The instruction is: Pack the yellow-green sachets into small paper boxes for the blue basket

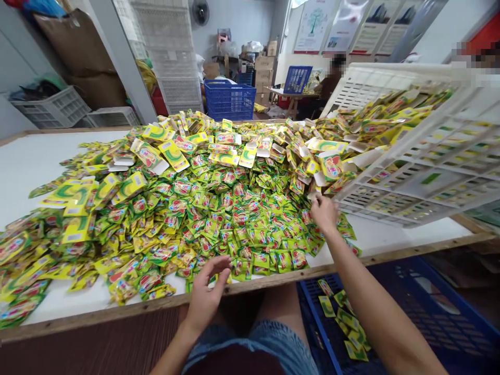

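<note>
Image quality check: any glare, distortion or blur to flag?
Head view: wide-angle distortion, with the grey post leaning outward at left; glare on a wall poster; pixelated blocks at upper right and over the co-worker's head; fine print on the green packets unreadable.

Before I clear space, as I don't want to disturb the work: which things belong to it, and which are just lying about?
Likely in the work: green sachets, yellow cartons, tilted white crate, lower blue crate.

Seemingly lying about: farther blue crate, stacked white crates, cardboard boxes.
</note>
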`<move>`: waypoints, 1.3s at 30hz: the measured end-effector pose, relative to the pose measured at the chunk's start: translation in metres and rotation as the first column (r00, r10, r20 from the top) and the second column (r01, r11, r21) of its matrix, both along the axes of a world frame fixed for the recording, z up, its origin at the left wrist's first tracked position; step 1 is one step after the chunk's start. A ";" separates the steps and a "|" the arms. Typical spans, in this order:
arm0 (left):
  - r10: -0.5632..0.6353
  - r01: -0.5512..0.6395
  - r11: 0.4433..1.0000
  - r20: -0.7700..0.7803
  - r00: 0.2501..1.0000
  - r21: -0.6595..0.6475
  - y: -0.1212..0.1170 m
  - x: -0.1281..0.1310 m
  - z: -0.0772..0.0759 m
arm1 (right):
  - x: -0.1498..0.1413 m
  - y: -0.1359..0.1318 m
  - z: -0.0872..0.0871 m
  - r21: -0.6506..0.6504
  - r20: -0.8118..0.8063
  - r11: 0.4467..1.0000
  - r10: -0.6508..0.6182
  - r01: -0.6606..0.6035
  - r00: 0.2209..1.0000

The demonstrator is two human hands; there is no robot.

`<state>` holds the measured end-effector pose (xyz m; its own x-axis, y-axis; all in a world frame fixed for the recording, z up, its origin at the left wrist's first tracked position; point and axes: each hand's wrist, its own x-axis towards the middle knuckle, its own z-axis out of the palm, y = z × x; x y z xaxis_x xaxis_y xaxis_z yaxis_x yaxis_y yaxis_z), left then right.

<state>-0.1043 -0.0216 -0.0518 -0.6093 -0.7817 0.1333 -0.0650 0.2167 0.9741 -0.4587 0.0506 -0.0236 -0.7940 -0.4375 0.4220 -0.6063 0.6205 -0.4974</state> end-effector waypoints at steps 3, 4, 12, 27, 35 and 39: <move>0.070 -0.065 0.989 0.029 0.997 -0.132 -0.011 0.003 0.006 | 0.034 0.013 0.017 -0.046 -0.091 0.998 0.038 -0.042 0.995; 0.091 -0.081 0.973 0.038 0.995 -0.214 -0.014 0.002 0.011 | 0.052 0.016 0.027 -0.048 -0.128 0.987 0.149 -0.156 0.981; -0.248 0.326 0.897 0.271 0.930 -0.300 -0.009 -0.011 0.039 | 0.172 0.008 0.070 0.048 0.175 0.357 0.916 -0.933 0.360; -0.105 0.083 0.940 -0.051 0.993 -0.332 -0.011 0.050 0.014 | 0.277 -0.142 -0.032 0.146 0.032 0.382 0.920 -0.913 0.390; 0.005 -0.009 0.982 -0.025 1.000 -0.188 -0.023 0.044 0.011 | 0.244 -0.081 -0.013 -0.332 0.181 0.623 0.779 -0.709 0.600; -0.036 0.034 0.997 -0.025 0.999 -0.076 -0.022 0.024 0.016 | 0.232 -0.032 -0.002 -0.586 0.325 0.622 0.768 -0.520 0.552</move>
